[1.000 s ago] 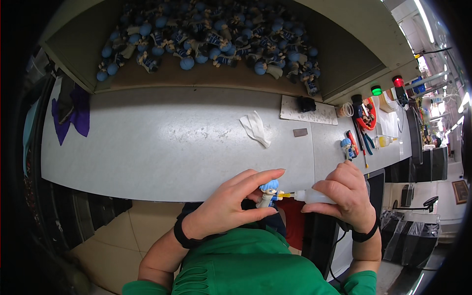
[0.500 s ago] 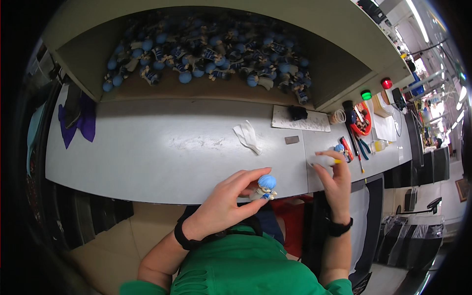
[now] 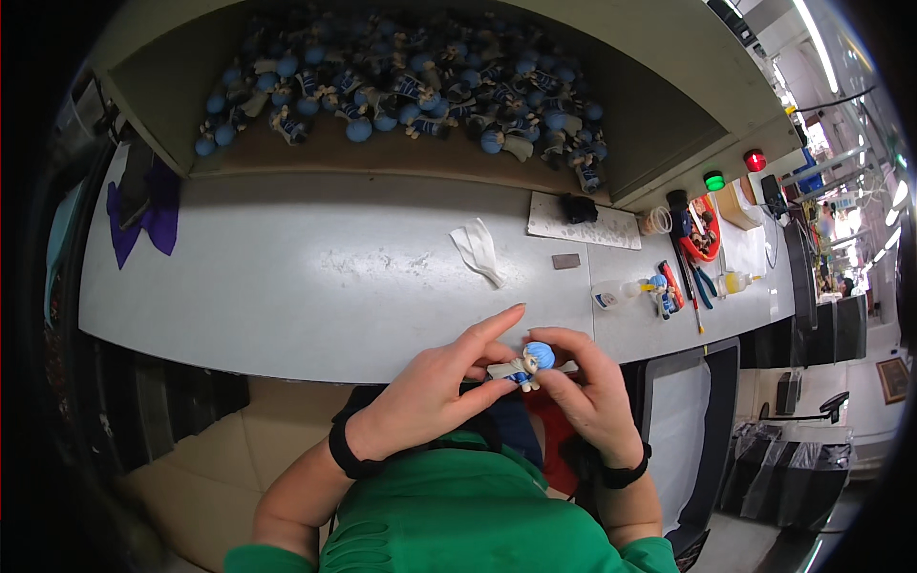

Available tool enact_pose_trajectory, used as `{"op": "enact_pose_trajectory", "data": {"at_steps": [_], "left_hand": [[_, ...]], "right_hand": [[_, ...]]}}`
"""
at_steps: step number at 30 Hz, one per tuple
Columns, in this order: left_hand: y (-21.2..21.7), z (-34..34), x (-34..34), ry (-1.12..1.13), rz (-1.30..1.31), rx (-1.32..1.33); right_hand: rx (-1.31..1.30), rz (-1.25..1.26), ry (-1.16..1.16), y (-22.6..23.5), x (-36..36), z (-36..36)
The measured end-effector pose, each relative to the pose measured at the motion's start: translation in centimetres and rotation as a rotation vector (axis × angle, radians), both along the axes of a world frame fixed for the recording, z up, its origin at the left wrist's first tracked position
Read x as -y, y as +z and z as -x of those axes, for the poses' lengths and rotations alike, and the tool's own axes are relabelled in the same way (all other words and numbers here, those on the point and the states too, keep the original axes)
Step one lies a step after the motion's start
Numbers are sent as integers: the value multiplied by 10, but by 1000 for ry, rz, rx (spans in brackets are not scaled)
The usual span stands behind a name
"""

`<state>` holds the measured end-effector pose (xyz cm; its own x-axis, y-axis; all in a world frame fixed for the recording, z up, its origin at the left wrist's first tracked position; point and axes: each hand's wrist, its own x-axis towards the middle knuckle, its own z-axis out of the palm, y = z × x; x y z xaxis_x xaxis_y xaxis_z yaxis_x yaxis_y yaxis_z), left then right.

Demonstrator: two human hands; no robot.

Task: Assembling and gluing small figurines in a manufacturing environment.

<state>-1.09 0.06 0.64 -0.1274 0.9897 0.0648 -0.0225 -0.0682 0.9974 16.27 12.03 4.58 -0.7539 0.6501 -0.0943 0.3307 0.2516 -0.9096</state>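
Observation:
A small figurine [image 3: 527, 369] with blue hair, a pale cape and a blue outfit is held over the front edge of the table. My left hand [image 3: 441, 377] grips its lower body, thumb below and index finger stretched out past it. From the other side, my right hand [image 3: 590, 384] closes thumb and fingers about the blue head. On the table beyond the right hand lies a small clear squeeze bottle [image 3: 611, 293] with a yellow tip. Its tip is close to a second blue-haired figurine [image 3: 662, 298].
Many like figurines fill the shelf [image 3: 373, 164] at the back. A white cloth [image 3: 478, 251], a small grey block [image 3: 565, 261] and a speckled board [image 3: 611, 229] lie on the table. Pliers [image 3: 705, 281], brushes and a red tray [image 3: 708, 250] are at right; purple cloth [image 3: 164, 212] at far left.
My right hand has let go of the squeeze bottle, leaving it on the table, and has come left to take hold of the figurine. The left hand keeps its grip.

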Motion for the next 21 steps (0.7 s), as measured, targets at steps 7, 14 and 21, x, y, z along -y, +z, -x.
{"op": "enact_pose_trajectory", "data": {"at_steps": [7,14,21], "left_hand": [[2,0,1,-25,66,32],[2,2,-1,-39,103,44],[1,2,-2,-46,96,40]], "right_hand": [[7,55,90,-6,-2,1],[-93,194,11,-22,2,-3],[-115,257,16,-24,2,-5]]}}
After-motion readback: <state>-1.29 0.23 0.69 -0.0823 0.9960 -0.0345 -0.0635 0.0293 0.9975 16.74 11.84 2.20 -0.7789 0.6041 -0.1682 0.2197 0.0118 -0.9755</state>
